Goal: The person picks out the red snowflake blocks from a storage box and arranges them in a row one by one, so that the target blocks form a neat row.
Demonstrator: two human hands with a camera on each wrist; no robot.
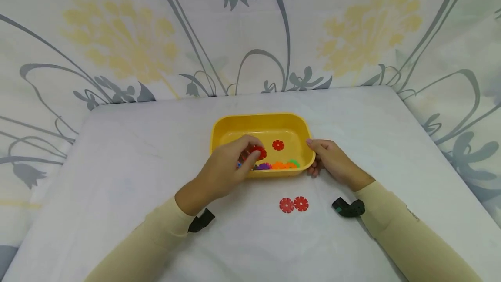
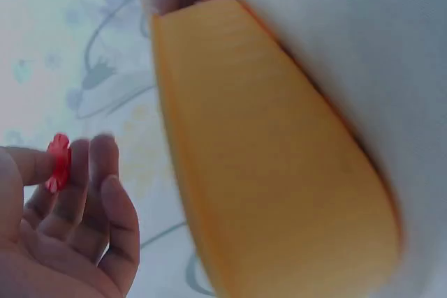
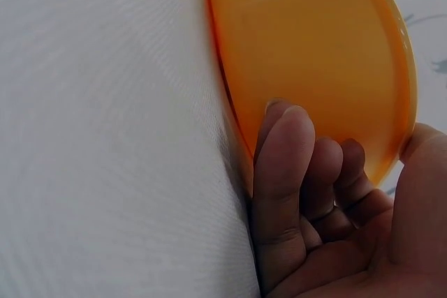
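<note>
Over the near left part of a yellow plastic tray point(image 1: 250, 121), my left hand point(image 1: 223, 166) pinches a red notched disc point(image 2: 60, 163) between thumb and fingers. My right hand point(image 1: 332, 160) grips the tray's near right corner, thumb on the rim and fingers against the outer wall point(image 3: 314, 54). Inside the tray lies another red notched disc point(image 1: 278, 145). Along its near side are an orange piece point(image 1: 278, 166), a purple piece point(image 1: 265, 166) and a green piece point(image 1: 294, 162), partly hidden by the near wall. The held disc overlaps the tray in the head view.
Two red notched discs point(image 1: 286, 205) lie side by side on the white cloth in front of the tray. A black wrist device point(image 1: 348, 207) shows by the right sleeve, another point(image 1: 201, 220) by the left. Flower-patterned fabric point(image 1: 250, 34) rises behind the table.
</note>
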